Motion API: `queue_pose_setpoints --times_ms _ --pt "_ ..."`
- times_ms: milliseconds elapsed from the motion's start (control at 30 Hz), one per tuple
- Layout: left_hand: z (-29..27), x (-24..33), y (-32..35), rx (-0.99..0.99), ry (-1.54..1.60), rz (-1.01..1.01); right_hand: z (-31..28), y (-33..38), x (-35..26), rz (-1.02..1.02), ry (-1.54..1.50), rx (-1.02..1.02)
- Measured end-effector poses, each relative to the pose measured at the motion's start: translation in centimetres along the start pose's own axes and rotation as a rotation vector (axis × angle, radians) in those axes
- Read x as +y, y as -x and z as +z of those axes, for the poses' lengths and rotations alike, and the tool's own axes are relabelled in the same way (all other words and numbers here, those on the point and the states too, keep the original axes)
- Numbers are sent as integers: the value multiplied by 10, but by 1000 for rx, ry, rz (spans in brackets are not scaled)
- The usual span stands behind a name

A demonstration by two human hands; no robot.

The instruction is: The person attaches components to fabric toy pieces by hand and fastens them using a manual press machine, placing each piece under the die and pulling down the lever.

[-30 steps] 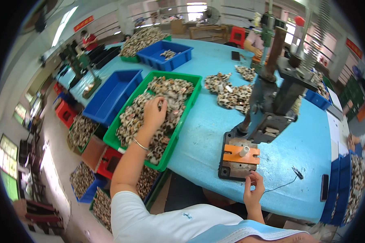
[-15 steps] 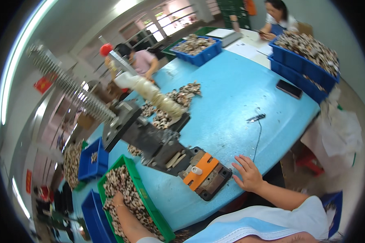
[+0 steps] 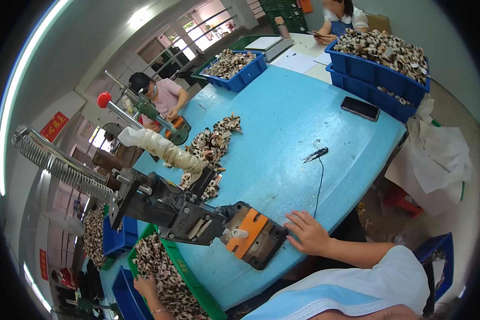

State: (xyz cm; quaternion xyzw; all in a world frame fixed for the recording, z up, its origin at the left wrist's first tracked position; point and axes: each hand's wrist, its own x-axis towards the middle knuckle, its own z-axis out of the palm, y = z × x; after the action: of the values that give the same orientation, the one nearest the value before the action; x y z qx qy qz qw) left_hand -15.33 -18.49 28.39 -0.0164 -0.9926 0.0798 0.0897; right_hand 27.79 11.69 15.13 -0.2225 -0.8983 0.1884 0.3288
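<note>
My right hand [image 3: 308, 234] is open, fingers spread, beside the right corner of a hand press. The press has a dark metal base with an orange plate [image 3: 247, 233] and a short white peg [image 3: 240, 233] on it. To the left, my left hand [image 3: 146, 288] is at the left rim of a green bin [image 3: 185, 271], by a heap of black-and-cream spotted fabric pieces [image 3: 162, 266]. Its fingertips are too small and partly hidden to tell whether they grip a piece. The press's lever, wrapped in cream padding [image 3: 168, 152], slants up and away above the table.
Thread snips [image 3: 316, 155] with a cord and a phone [image 3: 360, 108] lie on the blue table [image 3: 272, 117]. Spotted pieces [image 3: 210, 146] are heaped beyond the press. Blue bins [image 3: 378, 69] stand far right, another [image 3: 242, 77] at the back. Two people sit across the table.
My left hand has moved from the middle of the heap to the bin's left rim. My right hand stays open by the press. The whole view has shifted.
</note>
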Motion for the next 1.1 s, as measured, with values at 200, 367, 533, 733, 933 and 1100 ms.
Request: queue_pose_setpoints --times_ms 200,367,533,733,933,1100 --pt "-7 39 189 329 667 769 -9 -8 14 -58 -327 -137" --pt "27 80 303 100 522 1014 -14 -68 56 -114 -514 -335" --pt "78 131 281 292 1046 446 37 -172 143 -84 -78 -232" --pt "78 127 286 269 794 495 112 -293 175 32 166 -116" --pt "80 134 286 233 799 423 165 -364 197 168 313 13" --pt "80 132 286 226 786 368 176 -368 195 322 377 7"
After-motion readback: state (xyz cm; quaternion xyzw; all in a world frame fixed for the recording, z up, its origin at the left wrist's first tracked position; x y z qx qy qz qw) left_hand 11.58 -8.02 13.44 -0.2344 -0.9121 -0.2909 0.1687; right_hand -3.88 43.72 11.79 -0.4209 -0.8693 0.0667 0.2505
